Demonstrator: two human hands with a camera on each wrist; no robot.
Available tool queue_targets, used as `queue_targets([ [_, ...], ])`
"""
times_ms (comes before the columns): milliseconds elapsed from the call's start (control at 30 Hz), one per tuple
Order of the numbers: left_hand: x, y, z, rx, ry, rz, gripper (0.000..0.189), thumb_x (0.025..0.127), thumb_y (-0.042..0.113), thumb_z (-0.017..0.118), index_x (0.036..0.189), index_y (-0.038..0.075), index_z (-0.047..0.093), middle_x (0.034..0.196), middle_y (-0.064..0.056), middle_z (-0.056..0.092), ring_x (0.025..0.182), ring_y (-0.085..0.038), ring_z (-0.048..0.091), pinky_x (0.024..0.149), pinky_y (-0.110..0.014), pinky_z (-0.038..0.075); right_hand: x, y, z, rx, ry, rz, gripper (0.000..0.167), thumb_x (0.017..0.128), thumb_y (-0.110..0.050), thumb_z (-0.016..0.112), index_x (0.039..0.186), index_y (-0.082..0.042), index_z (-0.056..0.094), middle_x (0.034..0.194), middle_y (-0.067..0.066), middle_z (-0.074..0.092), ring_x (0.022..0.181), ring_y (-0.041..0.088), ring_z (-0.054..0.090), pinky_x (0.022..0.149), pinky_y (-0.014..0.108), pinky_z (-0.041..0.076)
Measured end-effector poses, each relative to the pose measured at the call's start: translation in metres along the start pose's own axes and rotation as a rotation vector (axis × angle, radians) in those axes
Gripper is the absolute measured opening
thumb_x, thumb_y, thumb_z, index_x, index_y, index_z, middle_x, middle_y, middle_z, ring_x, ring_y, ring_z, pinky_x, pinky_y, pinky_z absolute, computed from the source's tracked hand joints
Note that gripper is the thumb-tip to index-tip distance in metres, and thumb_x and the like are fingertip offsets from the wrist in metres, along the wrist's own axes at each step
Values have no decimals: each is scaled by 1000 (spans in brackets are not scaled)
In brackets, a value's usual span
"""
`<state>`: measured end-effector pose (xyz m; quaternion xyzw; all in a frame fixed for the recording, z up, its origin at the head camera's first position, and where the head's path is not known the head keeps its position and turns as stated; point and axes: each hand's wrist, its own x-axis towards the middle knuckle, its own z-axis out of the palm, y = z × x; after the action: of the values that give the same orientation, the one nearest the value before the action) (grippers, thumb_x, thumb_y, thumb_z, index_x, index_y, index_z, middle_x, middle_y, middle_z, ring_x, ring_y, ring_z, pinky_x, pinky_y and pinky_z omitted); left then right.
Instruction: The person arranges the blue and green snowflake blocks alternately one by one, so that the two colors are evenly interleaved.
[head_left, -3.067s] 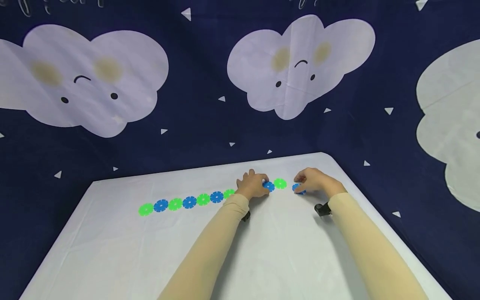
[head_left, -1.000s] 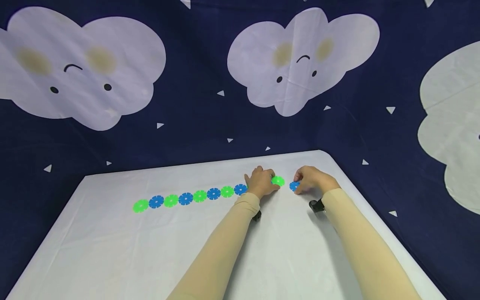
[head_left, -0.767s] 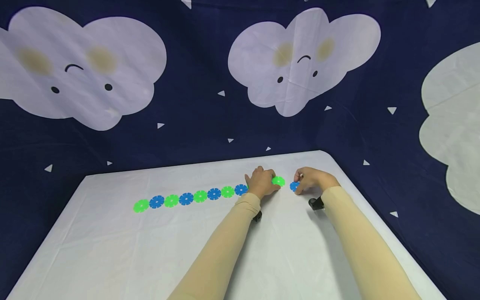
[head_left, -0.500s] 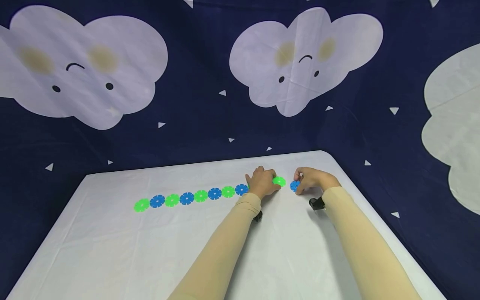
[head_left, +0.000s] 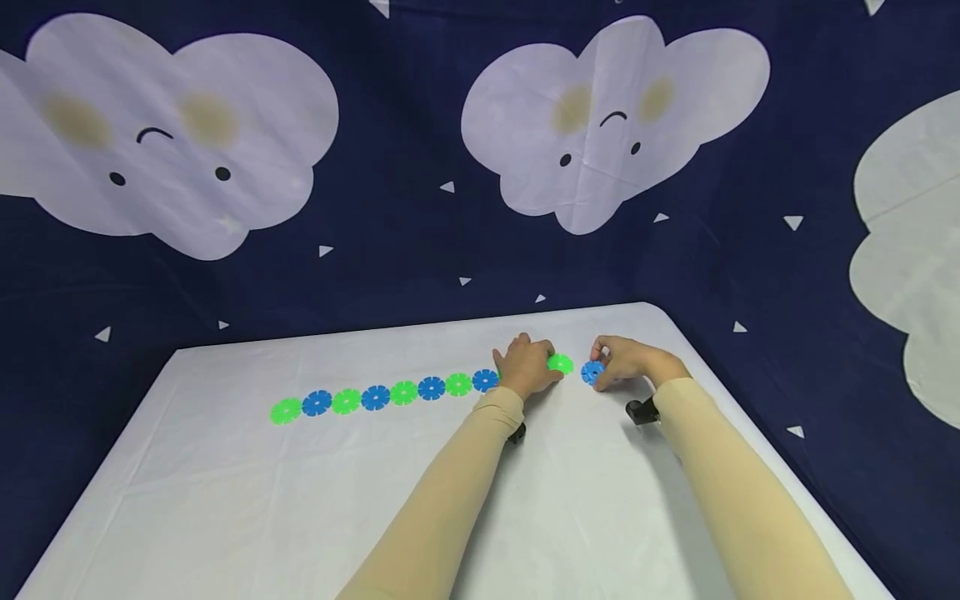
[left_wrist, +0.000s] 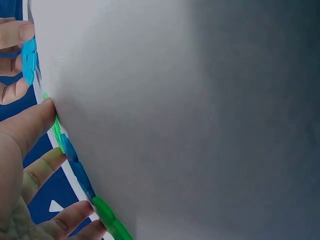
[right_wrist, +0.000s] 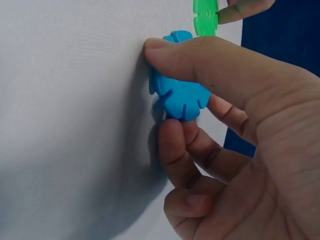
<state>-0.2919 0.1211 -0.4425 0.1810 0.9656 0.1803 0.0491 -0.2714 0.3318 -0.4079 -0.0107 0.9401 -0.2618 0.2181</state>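
A row of flat notched plastic discs, green and blue by turns, runs along the table; its left end is a green disc [head_left: 286, 411]. My left hand [head_left: 528, 367] lies over the row's right part and hides some discs. Its thumb and a finger grip the edges of the end green disc [head_left: 561, 364], with other fingertips at the row's far side in the left wrist view. Just right of that end, my right hand [head_left: 628, 360] pinches a blue notched disc [right_wrist: 185, 100] between thumb and fingers, tilted, with a gap to the green disc.
The table [head_left: 300, 517] has a white cover; its back and right edges lie close beyond the hands. Behind it hangs a dark blue cloth [head_left: 397, 275] printed with pale clouds. A black wrist camera [head_left: 642, 411] sits under the right wrist.
My left hand has shifted right from a blue disc to the green disc at the row's end. The blue disc in my right hand has turned from lying flatter to facing up more steeply.
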Motion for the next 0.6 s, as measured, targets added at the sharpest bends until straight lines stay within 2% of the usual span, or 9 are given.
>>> queue_targets([
  [333,0,0,0,19,-4,-3,51,95,49,81,141,30,71,141,-5,64,141,-27,58,125,-72,33,-1,-1,0,-3,-14,-53,52,77,-5,86,121,-5,57,100,9,62,84,19,57,75,29,46],
  [600,1,0,2,20,1,0,51,95,49,81,140,29,71,140,-5,65,142,-27,57,125,-72,33,3,3,5,-73,38,-45,49,78,-12,89,119,-10,64,102,8,64,90,21,59,82,32,47],
])
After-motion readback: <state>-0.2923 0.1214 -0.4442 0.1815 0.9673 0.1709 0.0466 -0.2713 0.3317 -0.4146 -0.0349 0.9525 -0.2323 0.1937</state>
